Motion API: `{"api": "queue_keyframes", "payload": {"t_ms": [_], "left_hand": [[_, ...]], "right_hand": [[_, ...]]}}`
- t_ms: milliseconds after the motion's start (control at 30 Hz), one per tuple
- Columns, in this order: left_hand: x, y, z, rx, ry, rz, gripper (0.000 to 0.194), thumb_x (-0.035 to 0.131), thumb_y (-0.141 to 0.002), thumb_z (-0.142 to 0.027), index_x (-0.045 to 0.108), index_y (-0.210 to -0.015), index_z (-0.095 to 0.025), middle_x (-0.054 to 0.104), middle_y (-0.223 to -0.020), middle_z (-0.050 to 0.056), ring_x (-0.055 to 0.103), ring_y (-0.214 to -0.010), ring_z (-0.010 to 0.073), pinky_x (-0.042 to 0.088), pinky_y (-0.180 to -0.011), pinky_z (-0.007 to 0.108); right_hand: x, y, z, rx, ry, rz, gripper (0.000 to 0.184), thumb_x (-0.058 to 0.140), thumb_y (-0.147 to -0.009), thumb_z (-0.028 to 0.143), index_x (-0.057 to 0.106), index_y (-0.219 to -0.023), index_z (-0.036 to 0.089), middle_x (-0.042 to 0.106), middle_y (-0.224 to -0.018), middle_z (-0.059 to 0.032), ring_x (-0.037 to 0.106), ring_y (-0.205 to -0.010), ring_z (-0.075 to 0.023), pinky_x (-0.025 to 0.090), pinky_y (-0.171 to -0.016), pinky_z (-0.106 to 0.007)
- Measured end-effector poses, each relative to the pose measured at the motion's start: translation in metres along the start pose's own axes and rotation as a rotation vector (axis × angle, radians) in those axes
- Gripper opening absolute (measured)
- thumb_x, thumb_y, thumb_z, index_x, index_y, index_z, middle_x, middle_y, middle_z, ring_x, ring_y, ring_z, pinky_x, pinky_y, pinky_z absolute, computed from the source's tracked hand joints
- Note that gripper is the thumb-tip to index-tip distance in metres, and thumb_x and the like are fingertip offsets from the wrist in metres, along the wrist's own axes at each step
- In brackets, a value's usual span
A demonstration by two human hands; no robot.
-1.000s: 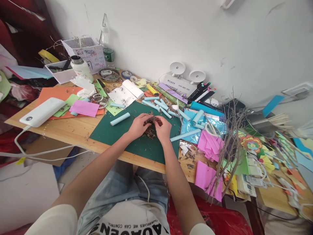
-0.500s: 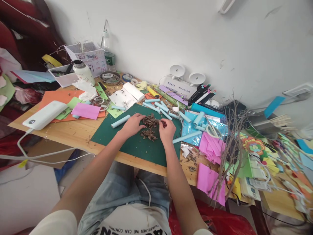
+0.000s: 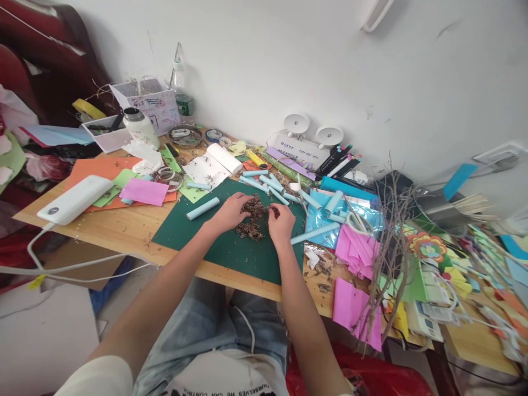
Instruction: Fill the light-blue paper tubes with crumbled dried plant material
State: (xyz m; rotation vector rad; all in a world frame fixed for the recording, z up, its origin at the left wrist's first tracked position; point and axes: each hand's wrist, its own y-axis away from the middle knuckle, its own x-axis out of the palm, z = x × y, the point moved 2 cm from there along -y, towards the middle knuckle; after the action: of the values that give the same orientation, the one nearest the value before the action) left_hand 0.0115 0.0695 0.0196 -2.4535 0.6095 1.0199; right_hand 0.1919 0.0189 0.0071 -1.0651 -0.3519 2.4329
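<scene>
Green matting (image 3: 223, 250) lies aslant on the wooden table (image 3: 136, 228), and on it, between the person's hands, sits a brown, dried-looking clump (image 3: 256, 208). Print on the white shirt (image 3: 218, 377) is upside down from where I stand: "OURSELVES WE CAN CONTROL", with larger black letters cut off below. Against the wall, a white twin-lamp unit (image 3: 301, 151) bears blue Chinese characters too small for me to make out. Handwritten scrawls cover the white box (image 3: 159, 110) at the far left; the green label on the clear bottle (image 3: 184, 104) beside it is unreadable, as is the small lettering on the white flask (image 3: 141, 129).

The ragged clump stretches roughly sideways, one end at each hand; which end is its tip I cannot tell. Just nearer the person, a looser brown heap (image 3: 249, 231) runs left to right, sloping slightly towards the body on its right side.

The left hand (image 3: 234, 213) curves over the clump's left end, fingertips touching it; how firmly, I can't tell. The right hand (image 3: 282, 223) has its fingers bent and thumb drawn in at the opposite edge, perhaps pinching a dark bit; that isn't clear. A pale blue tube (image 3: 203, 208) rests left of the left hand, pointing obliquely away from the person.
</scene>
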Motion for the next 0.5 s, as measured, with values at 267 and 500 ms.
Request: {"api": "queue_keyframes", "payload": {"t_ms": [267, 500], "left_hand": [[0.003, -0.006, -0.021, -0.037, -0.323, 0.107, 0.06, 0.068, -0.08, -0.034, 0.048, -0.136, -0.026, 0.052, -0.135, 0.008, 0.062, -0.106, 0.0272, 0.052, -0.078, 0.031], [0.006, -0.01, -0.014, -0.005, -0.156, 0.015, 0.048, 0.063, -0.082, -0.022, 0.056, -0.13, -0.02, 0.059, -0.125, 0.011, 0.063, -0.098, 0.0238, 0.052, -0.081, 0.032]], "right_hand": [[0.0, 0.002, 0.004, 0.006, -0.01, 0.035, 0.02, 0.054, -0.082, 0.02, 0.071, -0.092, 0.015, 0.068, -0.087, -0.0097, 0.062, -0.072, -0.0194, 0.051, -0.076, -0.033], [-0.002, 0.002, 0.001, 0.011, -0.062, 0.002, 0.021, 0.054, -0.081, 0.019, 0.071, -0.093, 0.016, 0.069, -0.09, -0.0105, 0.063, -0.075, -0.0204, 0.052, -0.076, -0.035]]}}
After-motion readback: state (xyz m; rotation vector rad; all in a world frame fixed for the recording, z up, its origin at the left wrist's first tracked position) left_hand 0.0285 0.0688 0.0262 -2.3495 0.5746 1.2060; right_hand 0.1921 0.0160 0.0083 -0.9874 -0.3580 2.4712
